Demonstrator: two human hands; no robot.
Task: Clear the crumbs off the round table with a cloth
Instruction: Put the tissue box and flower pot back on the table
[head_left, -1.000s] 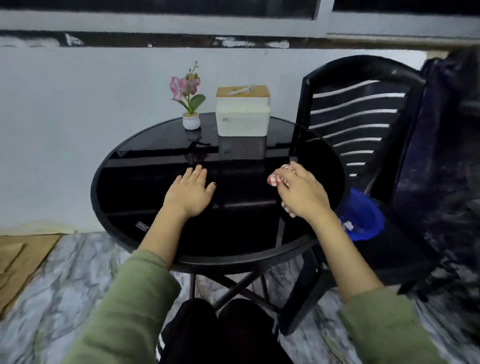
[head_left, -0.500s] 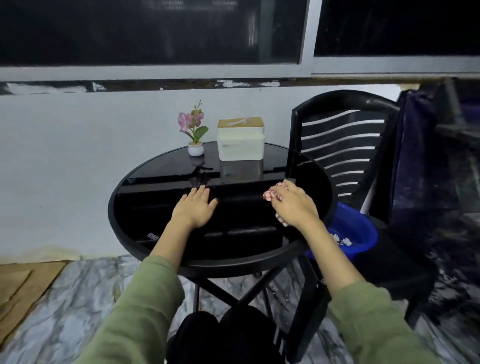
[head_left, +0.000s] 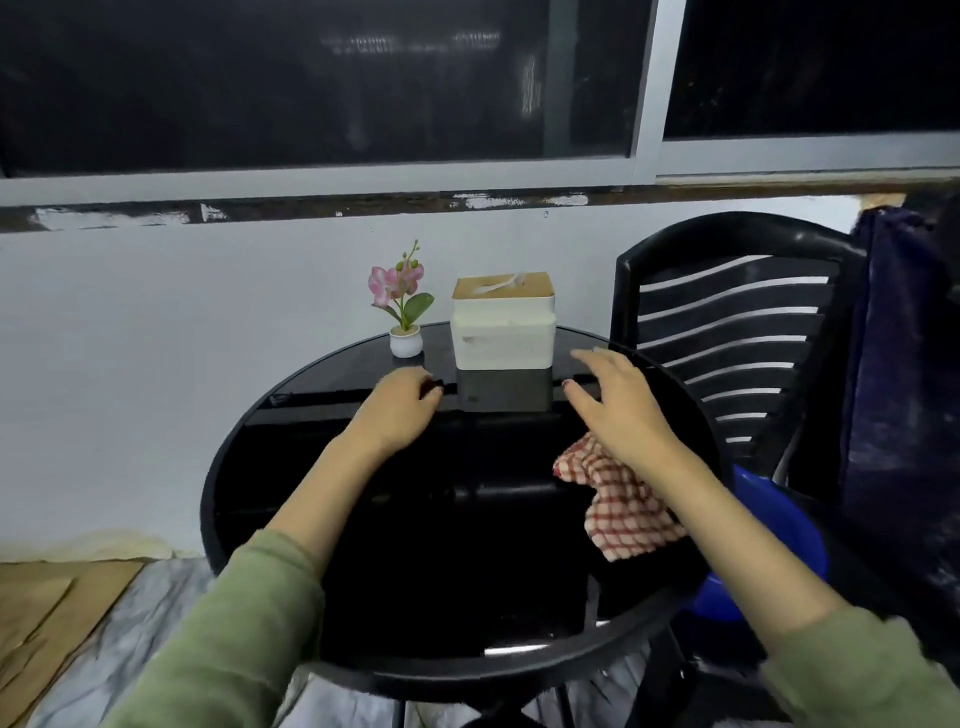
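Now both arms extended toward tissue box (head_left: 503, 330); left hand (head_left: 399, 410) loosely curled, empty; right hand (head_left: 615, 404) spread, empty. Cloth (head_left: 618, 501), previously gripped, released onto desk (head_left: 291, 447).

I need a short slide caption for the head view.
Both hands reach toward the tissue box; checked cloth lies released.

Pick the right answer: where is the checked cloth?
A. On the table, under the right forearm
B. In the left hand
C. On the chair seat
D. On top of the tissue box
A: the cloth lies on the table beneath the right forearm, and neither the left hand nor the right hand holds it.
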